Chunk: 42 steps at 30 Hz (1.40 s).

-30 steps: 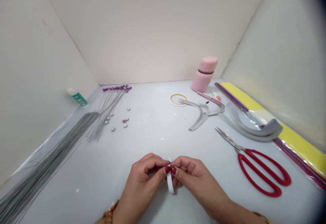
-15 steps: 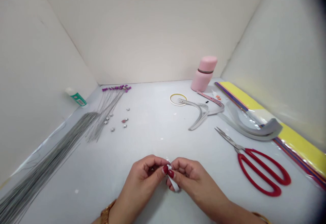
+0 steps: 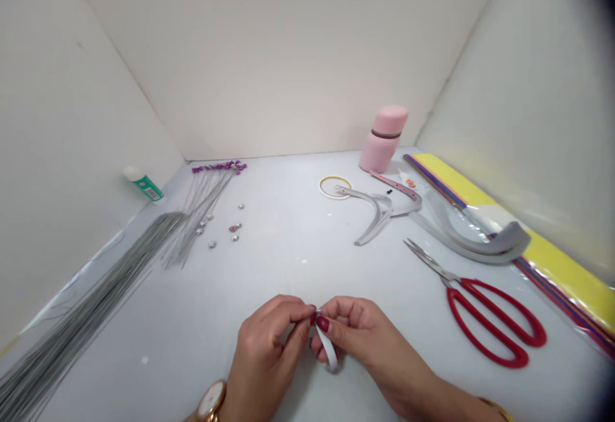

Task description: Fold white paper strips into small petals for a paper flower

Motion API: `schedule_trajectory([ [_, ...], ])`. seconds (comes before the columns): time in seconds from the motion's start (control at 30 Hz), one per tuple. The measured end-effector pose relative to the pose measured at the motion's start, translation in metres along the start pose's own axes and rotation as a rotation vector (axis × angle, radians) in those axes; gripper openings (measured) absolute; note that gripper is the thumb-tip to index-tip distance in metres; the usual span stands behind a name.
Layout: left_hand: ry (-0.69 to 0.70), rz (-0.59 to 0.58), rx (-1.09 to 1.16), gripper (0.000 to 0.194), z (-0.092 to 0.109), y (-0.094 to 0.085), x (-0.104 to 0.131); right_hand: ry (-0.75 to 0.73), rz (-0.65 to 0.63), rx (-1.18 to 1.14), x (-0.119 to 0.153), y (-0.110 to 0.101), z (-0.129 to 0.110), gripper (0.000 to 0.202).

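A narrow white strip (image 3: 328, 349) hangs in a curve from between my two hands, low in the middle of the view. My left hand (image 3: 273, 342) pinches its upper end with thumb and forefinger. Touching it there, my right hand (image 3: 358, 332) also grips the strip, thumb on top and the other fingers curled beneath. The fingertips hide the strip's top end. On the right lie open-handled red scissors (image 3: 490, 319), their blades pointing up and left.
Left: grey wires (image 3: 96, 300), purple-tipped wires (image 3: 218, 167), small silver pieces (image 3: 212, 244), a glue stick (image 3: 147, 186). Back right: a pink bottle (image 3: 383, 140), a tape ring (image 3: 321, 191), pale strips (image 3: 375, 217), coloured paper packs (image 3: 557, 262). White walls enclose the table.
My left hand has turned over a little at the wrist, and a watch face now shows. The folded white piece between the fingertips is now hidden, and the strip's loose end hangs slightly lower.
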<state>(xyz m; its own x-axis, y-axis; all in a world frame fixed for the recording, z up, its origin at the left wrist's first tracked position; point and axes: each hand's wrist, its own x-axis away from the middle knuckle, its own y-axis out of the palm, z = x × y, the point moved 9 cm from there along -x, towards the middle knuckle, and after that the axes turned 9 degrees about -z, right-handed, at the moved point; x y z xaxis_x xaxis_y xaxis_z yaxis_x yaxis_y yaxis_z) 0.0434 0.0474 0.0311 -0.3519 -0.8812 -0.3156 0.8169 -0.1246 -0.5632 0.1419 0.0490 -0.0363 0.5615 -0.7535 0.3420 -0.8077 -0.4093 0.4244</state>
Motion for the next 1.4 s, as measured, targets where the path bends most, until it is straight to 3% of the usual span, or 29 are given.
schedule_trajectory([
  [0.13,0.067,0.006,-0.056,0.019,0.005,-0.001,0.001,-0.03,-0.001,-0.036,-0.001,0.001,-0.005,0.024],
  [0.3,0.045,-0.048,0.02,0.021,0.003,0.003,-0.001,-0.058,0.045,-0.055,0.001,-0.004,-0.006,0.023],
  [0.5,-0.237,-0.068,0.345,0.015,-0.022,0.01,-0.003,-0.09,0.047,0.016,0.001,-0.004,-0.009,0.024],
  [0.83,-0.495,-0.081,0.783,0.011,-0.037,0.033,0.003,-0.047,0.048,0.102,-0.002,-0.005,-0.004,0.021],
  [1.0,-0.491,-0.101,0.72,0.011,-0.039,0.034,0.006,-0.038,0.084,0.135,-0.001,-0.008,-0.004,0.022],
  [1.2,-0.326,-0.066,0.315,0.01,-0.029,0.016,0.002,-0.04,0.066,0.127,-0.001,-0.006,-0.004,0.019],
  [1.4,-0.451,-0.107,0.576,0.01,-0.041,0.029,0.004,-0.075,0.057,0.106,0.001,-0.002,-0.008,0.016],
])
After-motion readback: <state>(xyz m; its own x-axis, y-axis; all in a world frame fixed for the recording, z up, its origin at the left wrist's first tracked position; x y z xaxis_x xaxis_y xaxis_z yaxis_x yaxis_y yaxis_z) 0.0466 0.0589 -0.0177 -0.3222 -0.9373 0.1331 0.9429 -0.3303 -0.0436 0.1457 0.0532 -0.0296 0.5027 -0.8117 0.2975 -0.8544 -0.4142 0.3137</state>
